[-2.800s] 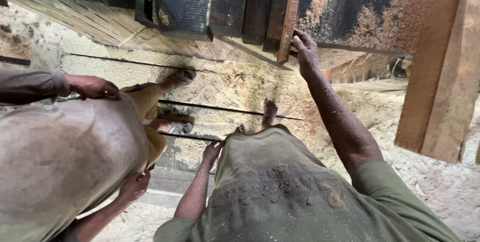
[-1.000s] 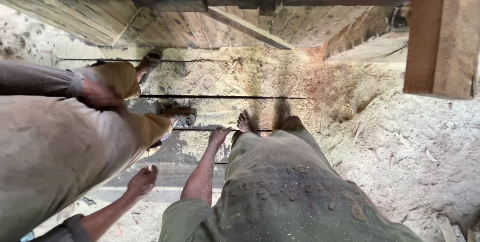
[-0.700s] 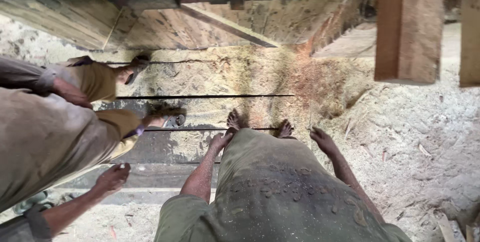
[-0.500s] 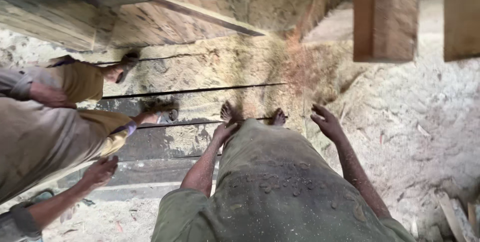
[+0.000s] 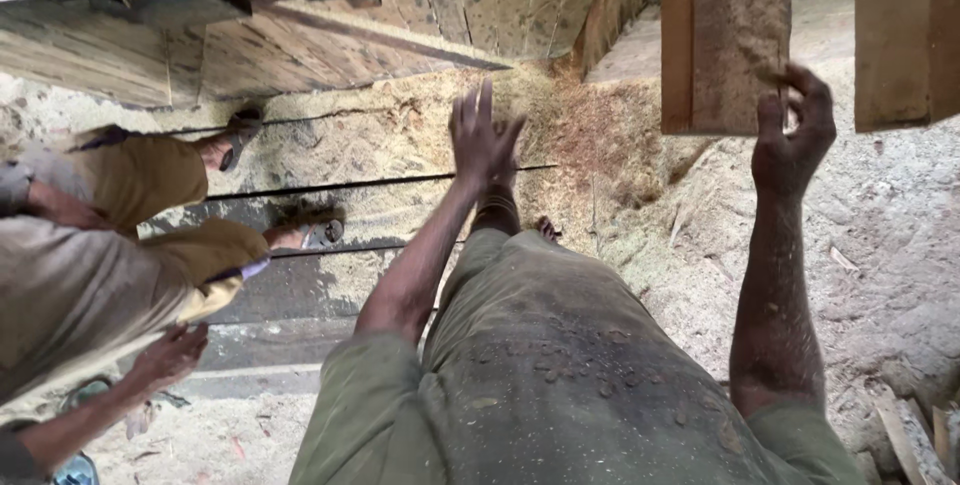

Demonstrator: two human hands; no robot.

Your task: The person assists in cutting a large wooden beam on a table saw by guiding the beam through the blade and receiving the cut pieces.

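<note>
Head view: both arms are now rising; the right hand (image 5: 795, 130) is pinching the sawdust-coated upright wooden plank (image 5: 725, 35) at its lower edge, while the left hand (image 5: 483, 135) is reaching, fingers spread, empty.

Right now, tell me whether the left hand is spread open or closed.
Spread open. The left hand is raised with fingers splayed apart, holding nothing, above the sawdust-covered floor.

sawmill: sawdust floor (image 5: 900, 235), rough planks (image 5: 725, 35)
</note>
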